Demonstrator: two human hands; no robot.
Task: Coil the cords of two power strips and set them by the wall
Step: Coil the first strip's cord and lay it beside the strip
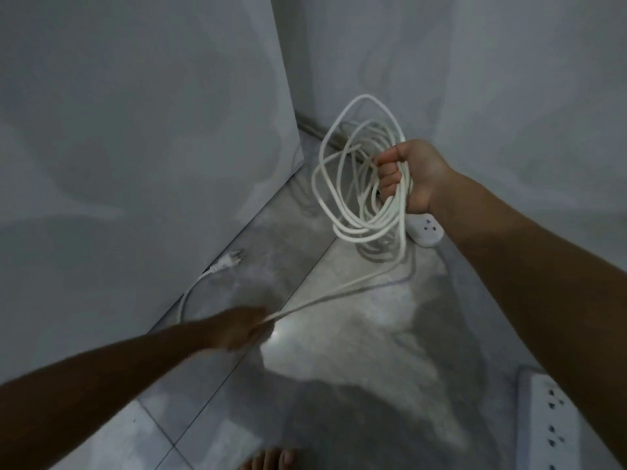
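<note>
My right hand (412, 174) is raised and closed around several loops of white cord (342, 184), which hang as a loose coil in front of the corner. From the coil a straight run of cord drops down and left to my left hand (242, 329), which grips it low over the floor; that hand is blurred. Beyond my left hand the cord curves along the base of the left wall to its plug (228, 261) lying on the floor. One white power strip (425, 230) shows below my right wrist. A second power strip (551, 422) lies at the lower right.
Grey walls (135, 147) close in on the left and at the back, meeting in a corner behind the coil. The tiled floor (339, 334) runs between them. My bare toes (271, 461) show at the bottom edge.
</note>
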